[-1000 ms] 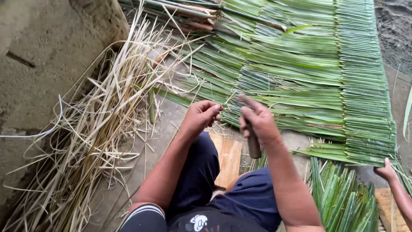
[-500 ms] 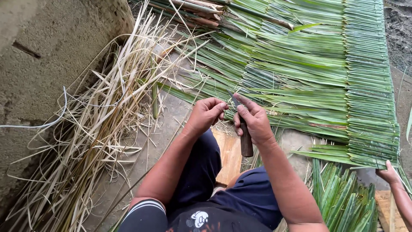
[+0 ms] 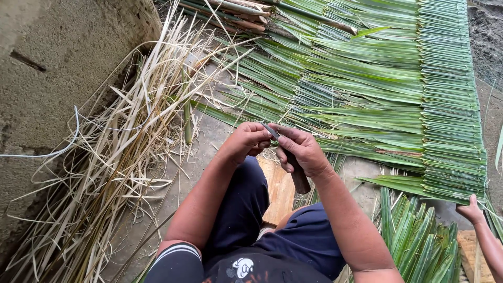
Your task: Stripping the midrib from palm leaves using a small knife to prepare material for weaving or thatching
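At centre | right hand (image 3: pixel 301 149) grips knife (image 3: pixel 293 167), blade toward 10 o'clock | left hand (image 3: pixel 246 141) pinched narrow on something too thin to identify, steadying it at the blade | woven palm-leaf panel (image 3: pixel 398 89) at 1 o'clock

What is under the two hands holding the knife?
Under the left hand and right hand with the knife lies a wooden board on the ground, between the legs. The legs cover the board's near end, and the hands hide its far edge.

Thatch-weaving yard: palm-leaf panels (image 3: pixel 398 89), dried strips (image 3: pixel 120 152).
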